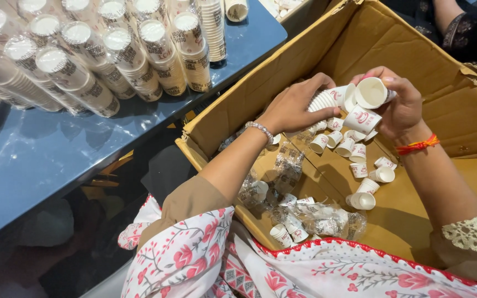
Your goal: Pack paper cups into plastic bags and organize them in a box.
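Note:
My left hand [296,106] grips a short nested stack of small white paper cups [327,99] with red print, held sideways over an open cardboard box [393,44]. My right hand [396,105] holds a few single cups [370,92], mouths facing me, touching the end of that stack. Both hands hover above the box's inside. Below them several loose cups [360,160] lie scattered on the box floor. Torn clear plastic wrappers [316,218] with a few cups inside lie nearer to me.
A blue table [40,165] on the left bears several plastic-wrapped sleeves of stacked cups [111,60] lying side by side. Another person's arm [459,22] in dark cloth shows at the top right behind the box. My floral scarf [238,265] covers my lap.

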